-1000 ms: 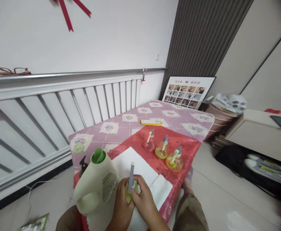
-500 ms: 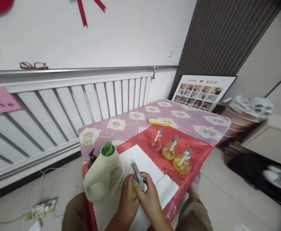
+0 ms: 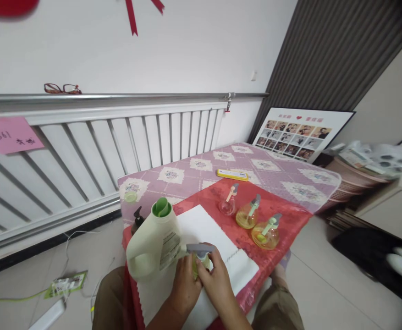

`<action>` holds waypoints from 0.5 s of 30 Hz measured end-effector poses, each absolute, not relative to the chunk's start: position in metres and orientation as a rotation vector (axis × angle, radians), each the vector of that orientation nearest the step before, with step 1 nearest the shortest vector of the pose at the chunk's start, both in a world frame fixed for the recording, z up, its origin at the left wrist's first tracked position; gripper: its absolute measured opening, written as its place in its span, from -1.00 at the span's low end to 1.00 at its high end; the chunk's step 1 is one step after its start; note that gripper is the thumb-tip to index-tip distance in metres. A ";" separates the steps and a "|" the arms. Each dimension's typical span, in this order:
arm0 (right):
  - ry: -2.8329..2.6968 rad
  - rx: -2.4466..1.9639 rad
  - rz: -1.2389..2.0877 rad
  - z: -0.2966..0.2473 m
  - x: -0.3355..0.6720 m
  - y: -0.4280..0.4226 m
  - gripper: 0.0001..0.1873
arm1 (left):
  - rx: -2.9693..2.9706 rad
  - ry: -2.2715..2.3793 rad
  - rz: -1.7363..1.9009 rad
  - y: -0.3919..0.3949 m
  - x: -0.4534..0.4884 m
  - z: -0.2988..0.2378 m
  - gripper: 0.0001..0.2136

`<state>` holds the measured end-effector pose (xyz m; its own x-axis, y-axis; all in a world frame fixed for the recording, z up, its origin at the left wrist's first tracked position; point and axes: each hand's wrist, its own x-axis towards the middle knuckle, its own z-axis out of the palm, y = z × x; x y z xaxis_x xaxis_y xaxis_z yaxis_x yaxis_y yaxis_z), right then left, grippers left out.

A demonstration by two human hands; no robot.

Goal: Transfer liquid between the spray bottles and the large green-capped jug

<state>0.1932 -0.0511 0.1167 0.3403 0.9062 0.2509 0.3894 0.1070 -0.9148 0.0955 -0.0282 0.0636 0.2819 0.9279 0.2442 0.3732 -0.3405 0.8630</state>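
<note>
Over the white cloth point(image 3: 237, 270), a small spray bottle point(image 3: 201, 255) with a grey trigger head and yellowish body is between my hands. My left hand point(image 3: 186, 280) wraps its near left side, and my right hand point(image 3: 215, 272) grips it from the right, fingers by the head. Its nozzle points left; most of the body is hidden by my fingers. Left of my hands stands a large pale-green jug point(image 3: 152, 245) with a green cap. To the right are three round spray bottles: a pinkish one point(image 3: 227, 205), a yellow one point(image 3: 246, 216) and another yellow one point(image 3: 265, 234).
A red cover point(image 3: 209, 192) lies over the purple patterned tablecloth point(image 3: 183, 170). Toward the back rests a yellow flat case point(image 3: 232, 174). Behind the jug are a dark pump bottle point(image 3: 138, 219) and a light-green lid point(image 3: 130, 197). A white radiator point(image 3: 159, 137) runs along the wall.
The spray bottle in my hands has turned, so its nozzle now points left instead of away from me. My right fingers have shifted around its head. The whole view has moved slightly.
</note>
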 end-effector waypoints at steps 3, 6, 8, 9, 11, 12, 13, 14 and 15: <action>-1.216 -1.489 0.620 0.117 0.191 -0.053 -0.59 | 1.888 1.123 0.982 -0.025 0.096 0.068 -0.51; -1.146 -1.534 0.679 0.118 0.191 -0.052 -0.57 | 1.911 1.109 0.974 -0.024 0.096 0.071 -0.50; -1.191 -1.536 0.660 0.120 0.193 -0.050 -0.70 | 1.920 1.124 0.976 -0.025 0.096 0.072 -0.50; -1.224 -1.525 0.627 0.121 0.194 -0.049 -0.74 | 1.926 1.132 0.978 -0.025 0.095 0.073 -0.50; -1.278 -1.494 0.552 0.123 0.197 -0.048 -0.76 | 1.943 1.139 0.986 -0.026 0.094 0.074 -0.52; -1.303 -1.478 0.526 0.125 0.198 -0.048 -0.76 | 1.951 1.140 0.991 -0.027 0.094 0.075 -0.53; -1.326 -1.466 0.512 0.126 0.200 -0.048 -0.77 | 1.958 1.140 0.994 -0.027 0.094 0.075 -0.54; -1.343 -1.464 0.505 0.127 0.200 -0.048 -0.78 | 1.962 1.141 0.997 -0.027 0.094 0.076 -0.55; -1.350 -1.473 0.506 0.128 0.201 -0.047 -0.78 | 1.962 1.143 0.999 -0.027 0.094 0.076 -0.55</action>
<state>0.2008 -0.0472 0.1282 0.2803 0.9051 0.3198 0.4723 0.1600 -0.8668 0.0941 -0.0265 0.0757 0.3295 0.8994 0.2874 0.4052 -0.4096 0.8173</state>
